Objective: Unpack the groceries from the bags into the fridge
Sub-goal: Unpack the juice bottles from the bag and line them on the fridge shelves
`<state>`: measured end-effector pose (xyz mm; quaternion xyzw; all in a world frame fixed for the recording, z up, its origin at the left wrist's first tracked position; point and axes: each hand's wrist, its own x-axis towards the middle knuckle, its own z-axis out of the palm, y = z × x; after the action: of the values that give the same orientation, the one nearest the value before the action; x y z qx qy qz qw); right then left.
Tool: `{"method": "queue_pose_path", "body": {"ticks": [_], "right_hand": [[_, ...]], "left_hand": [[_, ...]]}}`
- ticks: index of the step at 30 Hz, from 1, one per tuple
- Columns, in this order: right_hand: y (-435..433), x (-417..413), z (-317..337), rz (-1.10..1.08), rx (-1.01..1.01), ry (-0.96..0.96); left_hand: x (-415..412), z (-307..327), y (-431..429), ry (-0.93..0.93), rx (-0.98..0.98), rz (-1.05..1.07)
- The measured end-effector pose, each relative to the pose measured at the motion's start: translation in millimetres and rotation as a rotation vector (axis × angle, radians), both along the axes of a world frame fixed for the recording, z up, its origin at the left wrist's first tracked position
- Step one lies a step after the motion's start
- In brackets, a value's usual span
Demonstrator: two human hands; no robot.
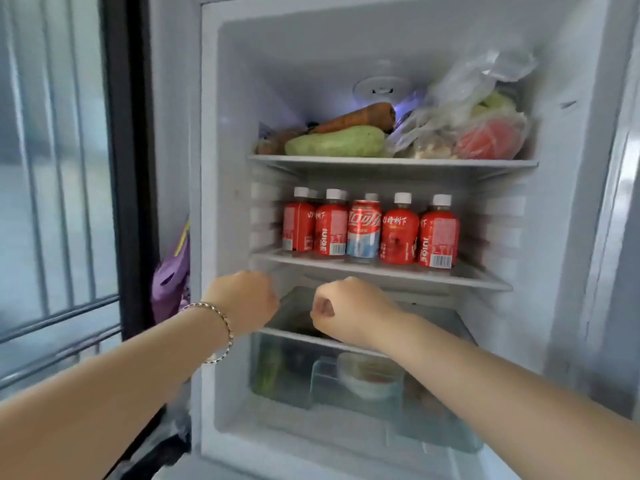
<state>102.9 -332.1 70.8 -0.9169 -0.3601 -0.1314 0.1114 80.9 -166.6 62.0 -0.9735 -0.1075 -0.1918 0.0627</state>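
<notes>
The open fridge [207, 202] fills the view. A carrot [360, 117], a pale green squash [337, 142] and clear plastic bags of vegetables [485, 129] lie on its top shelf [391, 162]. Red juice bottles [398, 233] and a cola can [363, 228] stand in a row on the middle shelf [381, 270]. My left hand [246, 301], a bracelet on its wrist, and my right hand [349, 311] are both curled into fists just below that shelf, in front of the glass shelf over the drawer. Nothing shows in either fist.
The clear bottom drawer [277, 393] holds greens, a white bowl [367, 375] and a clear box. A purple bag [171, 278] hangs left of the fridge beside a dark frame and window bars [52, 168]. The fridge door edge runs along the right.
</notes>
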Motion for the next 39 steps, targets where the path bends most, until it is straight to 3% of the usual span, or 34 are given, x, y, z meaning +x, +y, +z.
{"method": "queue_pose_path", "body": {"ticks": [6,11,19,24,30,39], "right_hand": [[36,-73,-34,0.262,-0.340,0.104],[89,-167,-61,0.516,-0.525,0.065],[135,-418,-115,1.063,-0.536,-0.060],[107,-628,-160,1.399,-0.535,-0.203],[11,-880,-189,1.770,-0.532,-0.288],[-145,-1162,-215,2.182,-0.662,-0.344]], "left_hand": [[-131,-53,22,0.339,-0.074,0.254],[-279,-90,38,0.327,-0.210,0.541],[-581,-160,-6,0.156,-0.462,1.128],[-783,-193,-96,0.062,-0.593,1.444],[-1004,-210,-259,-0.011,-0.691,1.832],[-1217,-220,-479,-0.243,-0.811,2.330]]}}
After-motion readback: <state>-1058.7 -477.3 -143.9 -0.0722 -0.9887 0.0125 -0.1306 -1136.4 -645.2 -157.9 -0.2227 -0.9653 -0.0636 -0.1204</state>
